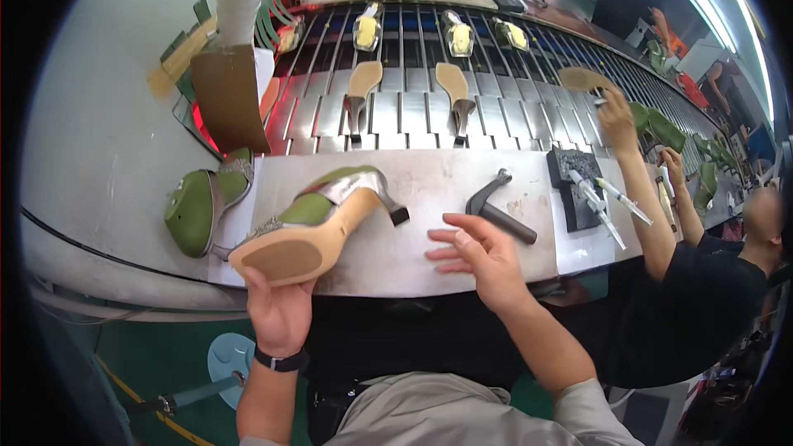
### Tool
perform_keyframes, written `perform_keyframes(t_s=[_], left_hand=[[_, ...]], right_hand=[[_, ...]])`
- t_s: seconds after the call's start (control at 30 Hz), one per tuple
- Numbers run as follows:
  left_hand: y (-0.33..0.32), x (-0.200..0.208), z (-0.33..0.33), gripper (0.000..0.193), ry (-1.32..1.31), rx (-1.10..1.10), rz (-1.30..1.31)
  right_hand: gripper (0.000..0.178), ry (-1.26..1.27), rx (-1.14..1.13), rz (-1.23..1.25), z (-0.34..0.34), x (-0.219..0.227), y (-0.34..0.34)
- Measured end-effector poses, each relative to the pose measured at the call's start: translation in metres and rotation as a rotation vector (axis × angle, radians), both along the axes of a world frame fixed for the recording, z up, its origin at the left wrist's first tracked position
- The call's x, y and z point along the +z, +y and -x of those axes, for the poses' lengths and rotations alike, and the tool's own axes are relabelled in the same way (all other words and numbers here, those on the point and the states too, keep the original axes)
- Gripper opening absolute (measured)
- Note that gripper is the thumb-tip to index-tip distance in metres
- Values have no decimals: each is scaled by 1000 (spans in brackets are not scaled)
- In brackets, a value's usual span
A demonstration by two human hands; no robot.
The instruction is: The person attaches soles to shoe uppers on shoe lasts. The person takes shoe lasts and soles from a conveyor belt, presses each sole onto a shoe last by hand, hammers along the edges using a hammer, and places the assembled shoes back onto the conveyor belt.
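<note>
My left hand (281,314) grips a high-heeled shoe (318,235) at its toe end. The shoe is tilted so its tan sole faces me, its heel pointing right; green and silvery parts of the upper show along the far side. My right hand (486,263) is held over the bench's front edge with fingers spread and nothing in them. Just beyond it a dark-handled hammer (505,221) lies on the metal bench top (429,190). To the left of the held shoe rest green shoes (192,213) with glittery trim.
Behind the bench runs a slatted metal conveyor (405,120) carrying heeled tan soles (452,83) and shoe parts with yellow pieces (368,31). Syringes (596,205) lie by a black block (563,167). At right, a co-worker's hand (619,120) holds a sole. A brown board (230,99) stands at left.
</note>
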State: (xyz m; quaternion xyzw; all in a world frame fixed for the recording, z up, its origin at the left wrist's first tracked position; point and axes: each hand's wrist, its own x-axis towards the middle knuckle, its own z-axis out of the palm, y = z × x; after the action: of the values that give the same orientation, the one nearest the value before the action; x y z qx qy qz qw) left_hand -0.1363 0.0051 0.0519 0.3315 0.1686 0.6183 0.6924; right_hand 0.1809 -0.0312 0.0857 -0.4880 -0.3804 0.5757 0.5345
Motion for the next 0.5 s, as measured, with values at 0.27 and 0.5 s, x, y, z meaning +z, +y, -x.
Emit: perform_keyframes(t_s=[0.27,0.5], left_hand=[[12,34,0,74,-55,-315,57],[31,-15,-25,20,1435,573,-838]], right_hand=[[69,761,337,60,28,-3,3],[37,91,-272,-301,4,28,120]])
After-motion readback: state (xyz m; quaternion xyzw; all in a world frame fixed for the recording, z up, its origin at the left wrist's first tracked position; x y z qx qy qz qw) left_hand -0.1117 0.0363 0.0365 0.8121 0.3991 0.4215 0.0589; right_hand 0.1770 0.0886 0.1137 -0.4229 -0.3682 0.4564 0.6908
